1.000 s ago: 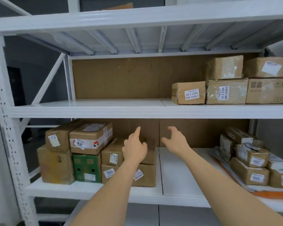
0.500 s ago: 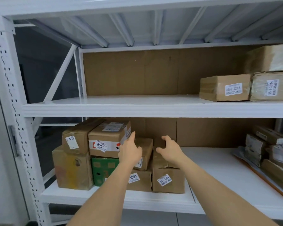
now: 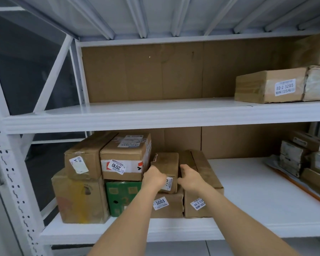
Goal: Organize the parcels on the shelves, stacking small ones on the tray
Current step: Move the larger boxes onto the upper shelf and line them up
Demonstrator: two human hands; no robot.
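Observation:
A small brown parcel (image 3: 166, 164) sits on top of the box labelled 3003 (image 3: 169, 205) on the lower shelf. My left hand (image 3: 153, 177) presses its left side and my right hand (image 3: 189, 177) presses its right side, so both hands clasp it. To its right lies a long box labelled 56-3 (image 3: 201, 200). At the far right of the lower shelf an orange-edged tray (image 3: 294, 183) carries several small parcels (image 3: 292, 159).
Left of my hands are stacked boxes: one labelled 2010 (image 3: 126, 157), a green box (image 3: 122, 197), a tall brown box (image 3: 79, 198). The upper shelf (image 3: 155, 109) carries a box labelled 80-2-3205 (image 3: 270, 86) at right. White shelf posts (image 3: 9, 182) stand at left.
The view has moved closer and to the left. Both hands reached forward and down and closed on the sides of the small parcel.

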